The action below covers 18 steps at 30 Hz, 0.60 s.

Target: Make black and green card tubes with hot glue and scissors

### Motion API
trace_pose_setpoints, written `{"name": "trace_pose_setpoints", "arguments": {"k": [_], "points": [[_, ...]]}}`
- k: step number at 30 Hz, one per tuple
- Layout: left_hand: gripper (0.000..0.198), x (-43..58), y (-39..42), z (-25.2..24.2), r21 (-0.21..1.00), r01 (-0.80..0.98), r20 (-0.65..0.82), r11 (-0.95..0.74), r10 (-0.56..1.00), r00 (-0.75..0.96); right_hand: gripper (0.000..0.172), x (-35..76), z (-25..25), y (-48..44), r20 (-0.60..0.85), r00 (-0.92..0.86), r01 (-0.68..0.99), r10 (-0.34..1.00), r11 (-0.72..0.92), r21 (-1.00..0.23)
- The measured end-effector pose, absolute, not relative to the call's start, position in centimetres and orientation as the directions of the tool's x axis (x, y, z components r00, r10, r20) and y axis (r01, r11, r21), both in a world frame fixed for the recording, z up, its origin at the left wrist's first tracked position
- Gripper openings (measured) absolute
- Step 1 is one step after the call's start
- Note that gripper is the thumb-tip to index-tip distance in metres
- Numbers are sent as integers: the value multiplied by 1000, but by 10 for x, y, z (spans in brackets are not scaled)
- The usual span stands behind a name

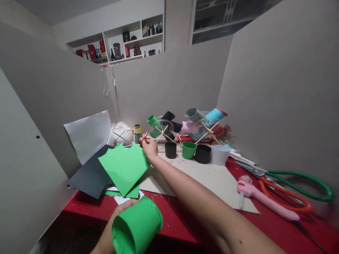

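In my left hand (118, 213), low at the front edge of the table, is a green paper cup (144, 220) lying on its side, its open end towards me. My right hand (148, 146) reaches far forward, its fingers closed at a small red thing (144, 139) that I cannot make out. Beside that hand lies a cut sheet of green paper (125, 169), over a dark grey sheet (92, 173). To its right stand a small black paper cup (171, 150), a green cup (189, 150), another black cup (203, 154) and a white cup (221, 155).
Behind the cups stand two stick-framed wheels with paper tubes, one with a clear disc (161, 125), one with a blue tube (215, 116). A pink glue gun (267, 199) and large scissors (296, 187) lie right on the red table (169, 211). Grey partitions (286, 106) surround it.
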<state>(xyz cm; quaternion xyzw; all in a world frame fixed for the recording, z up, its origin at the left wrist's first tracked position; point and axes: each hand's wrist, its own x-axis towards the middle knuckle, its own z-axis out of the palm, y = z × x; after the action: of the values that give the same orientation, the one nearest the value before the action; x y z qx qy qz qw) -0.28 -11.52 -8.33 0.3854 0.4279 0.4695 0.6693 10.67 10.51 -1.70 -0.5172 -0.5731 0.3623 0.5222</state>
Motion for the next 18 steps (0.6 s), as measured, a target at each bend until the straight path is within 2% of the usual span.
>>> {"name": "trace_pose_setpoints", "arguments": {"k": [5,7,13,18], "points": [[34,12,-94,-71,924,-346,-132,162,985,109,29,157,1,97,225,-25,142,974,226,-964],[36,16,-83,-59,926,-341,-123,162,983,134,30,186,8,86,211,-57,91,976,215,-972],[43,41,-35,-34,972,-181,-107,152,965,240,55,266,13,29,184,-148,2,972,187,-982],[33,76,-8,-27,987,-110,-76,119,940,333,52,307,3,-7,204,-87,55,975,209,-976]]}}
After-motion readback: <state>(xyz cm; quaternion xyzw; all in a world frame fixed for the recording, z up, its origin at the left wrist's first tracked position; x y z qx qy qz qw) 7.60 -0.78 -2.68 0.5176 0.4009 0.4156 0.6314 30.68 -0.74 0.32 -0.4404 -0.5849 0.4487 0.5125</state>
